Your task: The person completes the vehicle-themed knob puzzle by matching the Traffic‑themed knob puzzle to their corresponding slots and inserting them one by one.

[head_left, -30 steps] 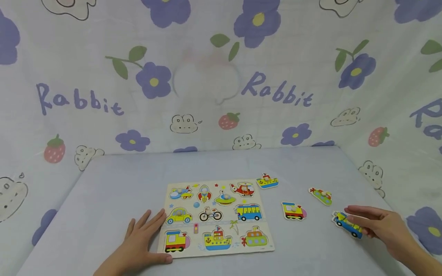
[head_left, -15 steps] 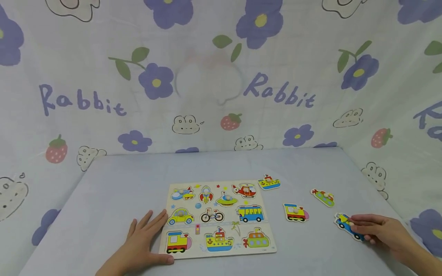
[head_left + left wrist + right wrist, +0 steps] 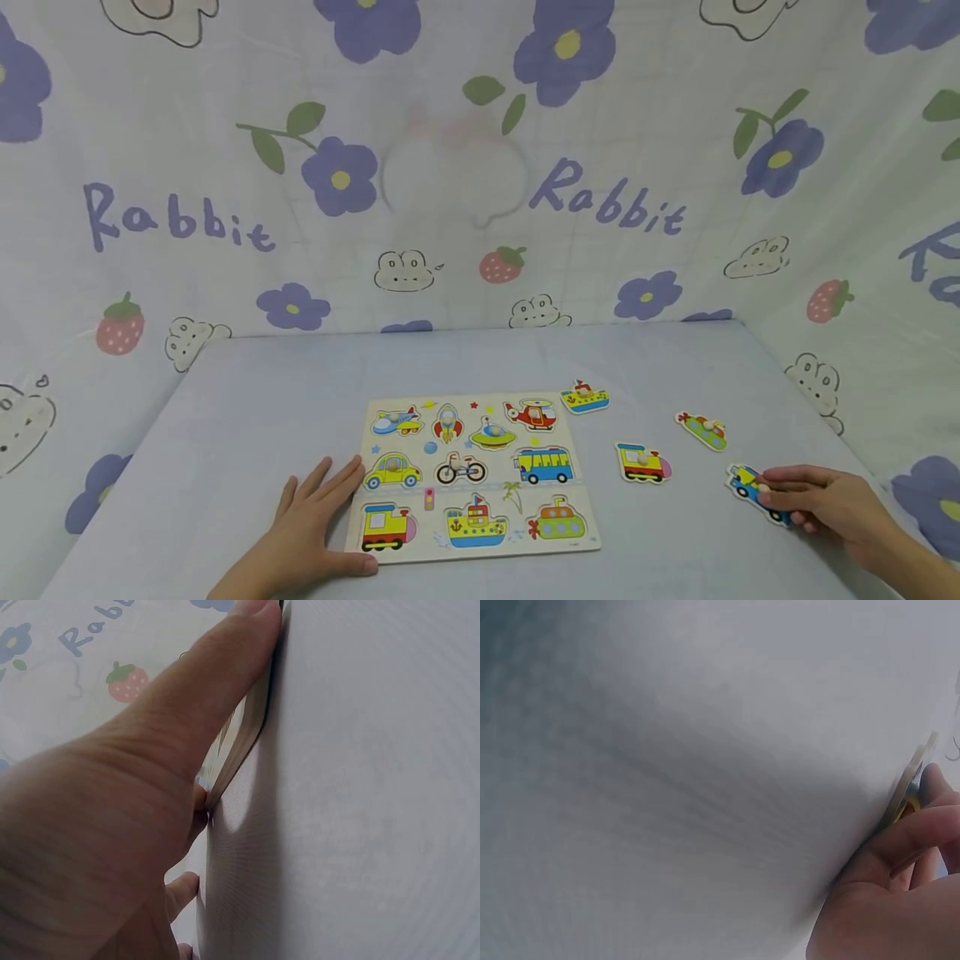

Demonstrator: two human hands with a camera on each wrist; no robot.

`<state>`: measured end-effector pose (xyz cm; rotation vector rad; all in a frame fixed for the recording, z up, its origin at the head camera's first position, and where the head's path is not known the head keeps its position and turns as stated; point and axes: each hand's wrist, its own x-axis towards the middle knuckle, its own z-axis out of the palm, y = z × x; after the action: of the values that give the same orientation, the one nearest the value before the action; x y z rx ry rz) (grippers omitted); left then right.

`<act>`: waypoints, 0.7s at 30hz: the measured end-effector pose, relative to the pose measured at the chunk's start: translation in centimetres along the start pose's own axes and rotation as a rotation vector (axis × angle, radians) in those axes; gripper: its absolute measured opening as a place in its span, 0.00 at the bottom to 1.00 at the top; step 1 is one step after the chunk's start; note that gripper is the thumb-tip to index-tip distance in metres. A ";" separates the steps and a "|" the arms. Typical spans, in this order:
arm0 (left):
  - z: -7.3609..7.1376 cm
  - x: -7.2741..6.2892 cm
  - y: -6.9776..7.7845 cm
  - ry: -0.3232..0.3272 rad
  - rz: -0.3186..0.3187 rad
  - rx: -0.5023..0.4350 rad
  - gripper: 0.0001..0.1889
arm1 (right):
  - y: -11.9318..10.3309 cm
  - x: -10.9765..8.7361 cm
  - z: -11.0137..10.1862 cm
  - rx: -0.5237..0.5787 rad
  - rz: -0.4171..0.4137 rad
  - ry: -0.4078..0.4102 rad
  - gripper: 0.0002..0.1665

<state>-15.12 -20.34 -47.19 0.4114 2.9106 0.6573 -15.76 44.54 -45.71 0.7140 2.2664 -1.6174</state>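
In the head view, my right hand [image 3: 832, 506] pinches the small wooden knob of a blue and yellow bus puzzle piece [image 3: 742, 483] between thumb and fingers. The hand covers the piece's near end, and the right wrist view shows its thin edge [image 3: 904, 784] close to the cloth. My left hand [image 3: 303, 529] lies with spread fingers along the left side of a wooden vehicle puzzle board [image 3: 420, 557]. Its thumb touches the board's front left corner, which the left wrist view shows from the side.
Loose on the pale tabletop [image 3: 285, 400], right of the board, are a train piece [image 3: 642, 463], a submarine piece [image 3: 702, 430] and a boat piece [image 3: 585, 397]. Several knobbed pieces, such as the car [image 3: 392, 472], sit in the board. A patterned cloth [image 3: 450, 308] rises behind.
My right thumb and fingers have drawn together on the bus piece's knob and cover more of it. The head view has shifted slightly; the left hand stays at the board.
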 end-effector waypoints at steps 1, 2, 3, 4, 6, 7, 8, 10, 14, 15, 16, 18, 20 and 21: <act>0.0 0.0 0.0 0.000 0.000 0.000 0.66 | 0.0 0.0 0.0 -0.001 0.000 0.001 0.21; 0.1 0.0 0.0 0.001 -0.002 0.001 0.66 | -0.1 0.0 0.0 -0.004 0.000 0.000 0.21; 0.1 0.0 -0.1 0.001 -0.003 0.001 0.66 | -0.1 0.0 0.0 -0.006 0.001 -0.001 0.21; 0.1 0.1 -0.1 0.001 -0.003 0.000 0.66 | -0.2 0.0 0.0 -0.009 0.002 0.000 0.21; 0.1 0.1 -0.1 0.000 -0.006 -0.001 0.66 | -0.2 0.0 0.0 -0.017 0.003 -0.002 0.21; 0.1 0.1 -0.1 0.000 -0.007 -0.002 0.66 | -0.3 0.0 0.0 -0.019 0.005 -0.002 0.21; 0.2 0.1 -0.1 -0.003 -0.010 -0.002 0.66 | -0.3 -0.1 0.0 -0.021 0.007 -0.001 0.21; 0.2 0.0 0.0 -0.008 -0.015 -0.003 0.66 | -0.4 -0.1 0.0 -0.025 0.006 -0.004 0.20; 0.1 -0.1 0.1 -0.012 -0.024 -0.006 0.65 | -0.4 -0.1 0.1 -0.039 -0.006 -0.013 0.19; 0.1 -0.1 0.1 -0.013 -0.024 -0.008 0.65 | -0.4 0.0 0.0 -0.044 -0.011 -0.014 0.18; 0.0 -0.1 0.2 -0.013 -0.024 -0.009 0.65 | -0.4 0.0 0.1 -0.048 -0.010 -0.008 0.18; 0.0 -0.1 0.2 -0.011 -0.020 -0.003 0.65 | -0.3 0.1 0.1 -0.056 -0.013 0.000 0.18; 0.0 -0.1 0.2 -0.007 -0.016 0.003 0.65 | -0.2 0.2 0.0 -0.064 -0.019 0.008 0.20; 0.0 -0.1 0.2 -0.006 -0.015 0.008 0.65 | -0.2 0.3 0.1 -0.069 -0.016 0.018 0.21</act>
<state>-14.99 -20.21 -47.09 0.3914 2.9083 0.6420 -16.12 44.47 -45.67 0.6981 2.3341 -1.5378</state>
